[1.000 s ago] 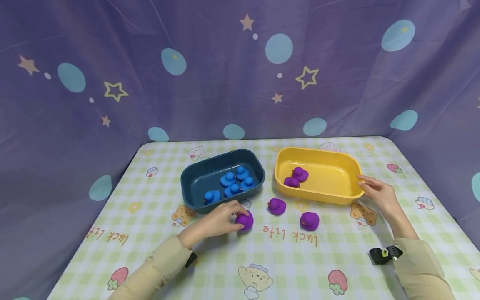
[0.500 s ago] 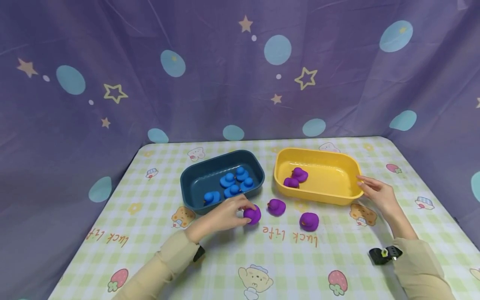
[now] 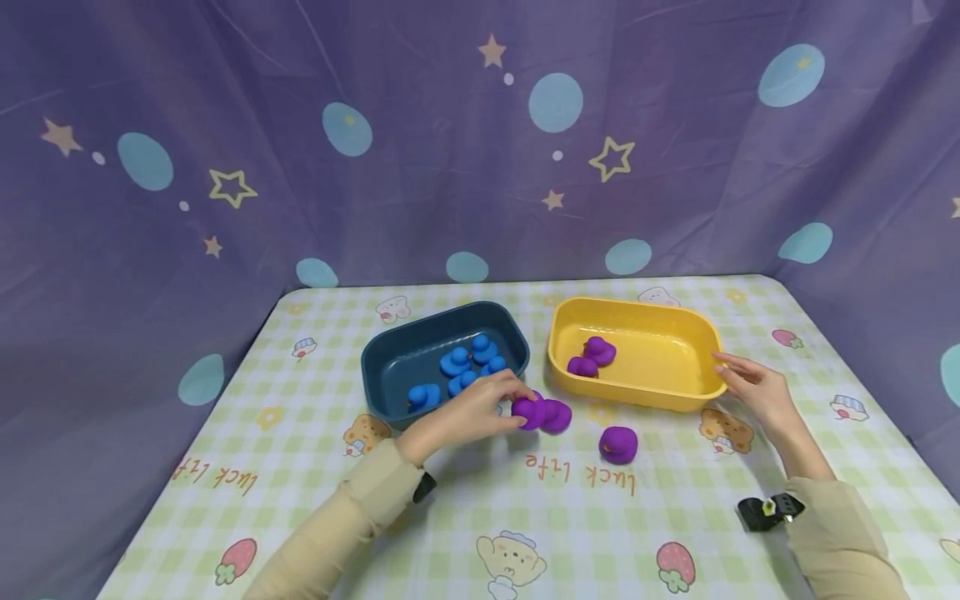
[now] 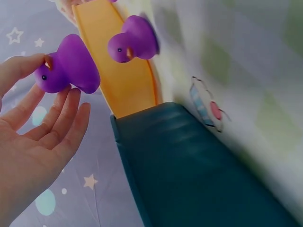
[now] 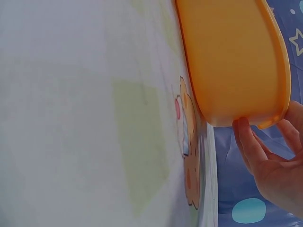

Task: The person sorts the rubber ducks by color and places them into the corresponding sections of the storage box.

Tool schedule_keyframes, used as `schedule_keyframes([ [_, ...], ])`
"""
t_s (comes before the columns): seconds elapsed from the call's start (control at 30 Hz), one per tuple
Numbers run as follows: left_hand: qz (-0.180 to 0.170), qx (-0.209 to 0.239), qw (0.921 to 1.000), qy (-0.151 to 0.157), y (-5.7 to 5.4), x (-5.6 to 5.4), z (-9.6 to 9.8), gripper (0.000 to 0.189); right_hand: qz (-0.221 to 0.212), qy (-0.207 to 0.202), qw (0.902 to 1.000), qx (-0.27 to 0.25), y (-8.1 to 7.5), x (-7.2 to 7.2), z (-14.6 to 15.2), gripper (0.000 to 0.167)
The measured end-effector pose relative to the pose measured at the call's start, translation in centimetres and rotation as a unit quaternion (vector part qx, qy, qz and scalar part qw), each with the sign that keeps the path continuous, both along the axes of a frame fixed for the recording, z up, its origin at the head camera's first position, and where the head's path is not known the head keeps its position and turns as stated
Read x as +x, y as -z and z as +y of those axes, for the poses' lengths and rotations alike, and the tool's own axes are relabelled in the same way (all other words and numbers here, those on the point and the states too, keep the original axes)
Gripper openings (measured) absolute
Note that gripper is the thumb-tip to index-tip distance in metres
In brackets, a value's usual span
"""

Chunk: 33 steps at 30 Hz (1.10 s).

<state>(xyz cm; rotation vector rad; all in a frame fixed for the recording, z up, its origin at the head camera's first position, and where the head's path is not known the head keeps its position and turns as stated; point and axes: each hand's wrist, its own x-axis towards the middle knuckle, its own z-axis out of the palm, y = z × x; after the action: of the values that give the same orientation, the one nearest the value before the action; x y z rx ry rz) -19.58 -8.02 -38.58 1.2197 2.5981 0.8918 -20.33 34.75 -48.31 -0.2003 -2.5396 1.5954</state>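
Note:
My left hand (image 3: 480, 406) pinches a purple rubber duck (image 4: 73, 65) by its head between thumb and fingers. It is lifted off the cloth, close to the near right corner of the dark teal tub (image 3: 382, 400). Behind the held duck in the head view, partly overlapped by it, sits a second purple duck (image 3: 557, 417). A third purple duck (image 3: 618, 445) stands farther right on the cloth. At the right end of the yellow tub (image 3: 637, 395), my right hand (image 3: 761, 392) touches the outer wall with extended fingertips (image 5: 244, 124).
Several blue ducks (image 3: 456, 361) sit in the teal tub. Two purple ducks (image 3: 600, 350) lie at the left end inside the yellow tub. A checked tablecloth (image 3: 420, 542) covers the table, and a purple curtain (image 3: 420, 200) hangs behind it.
My left hand has carried its purple duck up and to the right, from in front of the teal tub to beside the second duck. My right hand has stayed at the yellow tub.

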Motion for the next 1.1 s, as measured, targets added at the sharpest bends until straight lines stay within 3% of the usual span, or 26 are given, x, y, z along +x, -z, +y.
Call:
schedule_keyframes([
  [0.3,0.019,0.003,0.9998,0.010,-0.7,-1.1,1.7,0.027,-0.002,0.005,0.9999,0.011,0.0,0.0,0.0,0.063],
  [0.7,0.012,-0.014,0.9998,0.001,-2.0,-2.2,3.8,0.028,-0.008,0.003,0.9998,0.015,0.0,-0.1,0.0,0.063],
  [1.1,0.006,0.020,0.9995,0.023,-2.4,-3.3,5.6,0.028,-0.012,0.005,0.9997,0.022,-0.2,-0.1,-0.1,0.065],
])
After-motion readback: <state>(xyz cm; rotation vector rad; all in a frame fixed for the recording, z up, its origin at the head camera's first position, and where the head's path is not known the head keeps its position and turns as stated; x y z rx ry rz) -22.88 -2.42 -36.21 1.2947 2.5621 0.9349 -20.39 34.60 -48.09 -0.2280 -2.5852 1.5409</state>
